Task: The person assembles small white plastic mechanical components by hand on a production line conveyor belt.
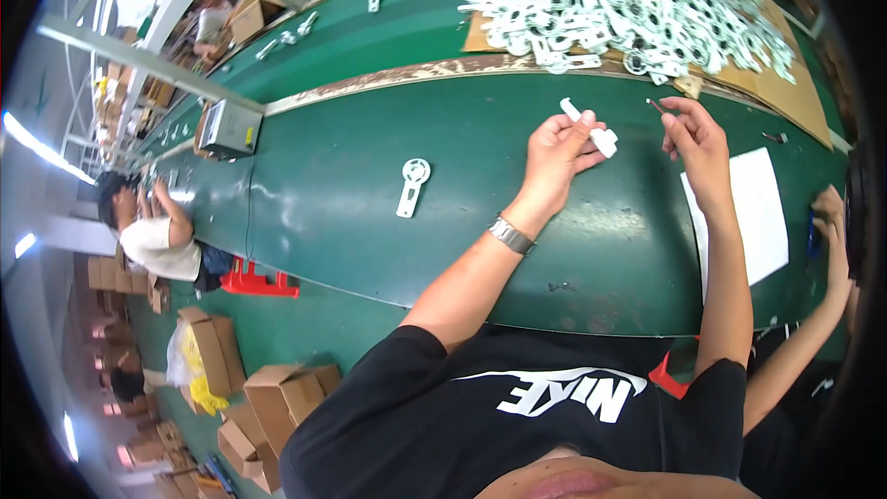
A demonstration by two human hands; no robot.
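Note:
My left hand [554, 155] is closed around a white plastic part [605, 141], whose one end pokes out above the fingers and whose blocky end shows past the thumb. Most of its middle is hidden by the fingers. Just to the right, my right hand [699, 140] pinches a thin dark piece [657, 106] with a tiny white tip, which looks like a short wire lead. The two hands are apart, above the green tabletop [351, 249]. Left of them a flat white part [413, 187] with a round spoked head lies on the table.
A large heap of pale plastic parts [619, 5] lies on cardboard [785, 83] beyond a worn ledge [388, 79]. A white sheet [759, 212] sits under my right forearm. At far right is another person's hand [830, 212] with something blue. A grey box [231, 127] stands left.

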